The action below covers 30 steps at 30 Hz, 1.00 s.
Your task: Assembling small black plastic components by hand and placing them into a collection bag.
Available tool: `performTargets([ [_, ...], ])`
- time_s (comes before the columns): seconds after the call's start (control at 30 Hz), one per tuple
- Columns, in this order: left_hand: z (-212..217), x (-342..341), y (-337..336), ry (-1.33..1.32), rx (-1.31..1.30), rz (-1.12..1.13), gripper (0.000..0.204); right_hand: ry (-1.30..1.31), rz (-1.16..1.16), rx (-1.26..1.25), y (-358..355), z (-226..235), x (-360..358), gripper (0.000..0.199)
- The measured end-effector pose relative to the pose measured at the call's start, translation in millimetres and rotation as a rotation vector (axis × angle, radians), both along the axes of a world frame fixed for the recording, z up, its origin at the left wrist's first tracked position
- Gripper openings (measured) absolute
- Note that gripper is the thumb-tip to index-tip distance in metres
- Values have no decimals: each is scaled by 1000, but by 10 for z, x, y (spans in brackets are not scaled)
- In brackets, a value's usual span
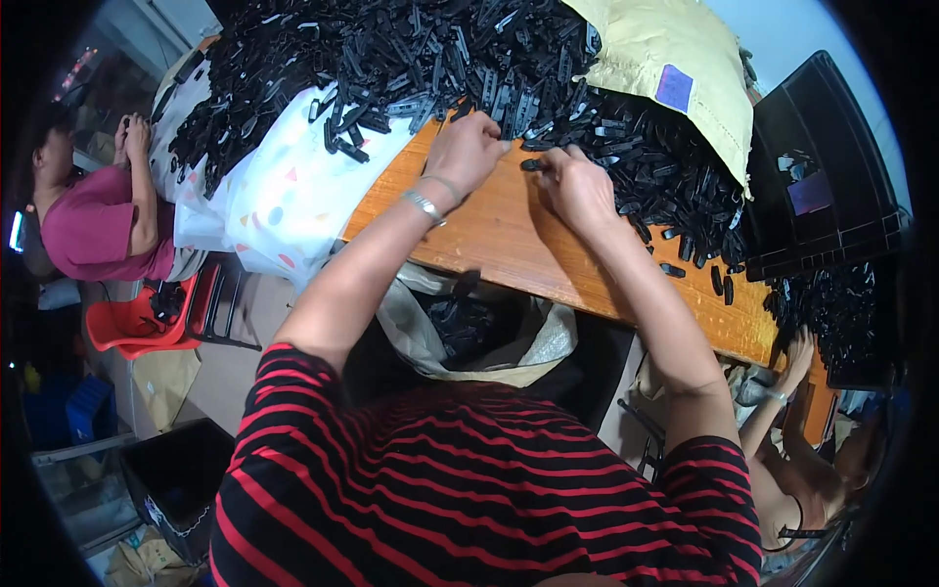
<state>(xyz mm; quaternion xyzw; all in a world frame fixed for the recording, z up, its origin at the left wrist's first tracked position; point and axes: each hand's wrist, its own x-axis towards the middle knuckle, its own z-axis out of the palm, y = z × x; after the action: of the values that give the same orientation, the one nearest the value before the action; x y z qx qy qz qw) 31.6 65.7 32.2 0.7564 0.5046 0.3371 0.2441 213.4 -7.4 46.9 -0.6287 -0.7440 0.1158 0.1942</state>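
Note:
A great heap of small, long black plastic pieces [391, 49] covers the far part of the wooden table [489, 230]. My left hand [467, 152], with a metal band at its wrist, is at the heap's near edge, fingers curled and pressed together; whatever they hold is hidden. My right hand [582, 191] pinches one black plastic piece [533, 164] between thumb and fingers, just above the wood. Below the table's near edge an open white woven sack [416, 347] gapes in front of me, with dark pieces inside. A blurred dark piece [468, 284] shows above its mouth.
A yellowish paper sack [665, 44] rests on the heap at the far right, beside a black upright panel [822, 176]. White plastic sheeting [284, 186] hangs over the table's left side. One co-worker [98, 220] sits at left near a red chair [147, 318], another [792, 470] at right.

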Motion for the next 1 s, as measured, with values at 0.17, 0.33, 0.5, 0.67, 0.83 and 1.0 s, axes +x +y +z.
performTargets([
  [0.17,-50,395,220,215,-57,156,30,-253,20,191,221,-240,32,20],
  [0.33,-248,273,349,57,-138,220,29,-16,93,123,51,-151,-71,16],
  [0.5,-162,132,202,-552,-529,36,13,172,58,67,-156,-257,-263,21],
  [0.67,-58,-134,-46,-894,-838,-138,6,55,-19,277,-189,-375,-290,20],
  [0.83,-39,-210,-247,-935,-875,-171,13,76,-79,339,-91,-322,-38,20],
  [1.0,15,-67,-475,-946,-921,-246,14,757,0,-15,-214,-30,-136,18],
])
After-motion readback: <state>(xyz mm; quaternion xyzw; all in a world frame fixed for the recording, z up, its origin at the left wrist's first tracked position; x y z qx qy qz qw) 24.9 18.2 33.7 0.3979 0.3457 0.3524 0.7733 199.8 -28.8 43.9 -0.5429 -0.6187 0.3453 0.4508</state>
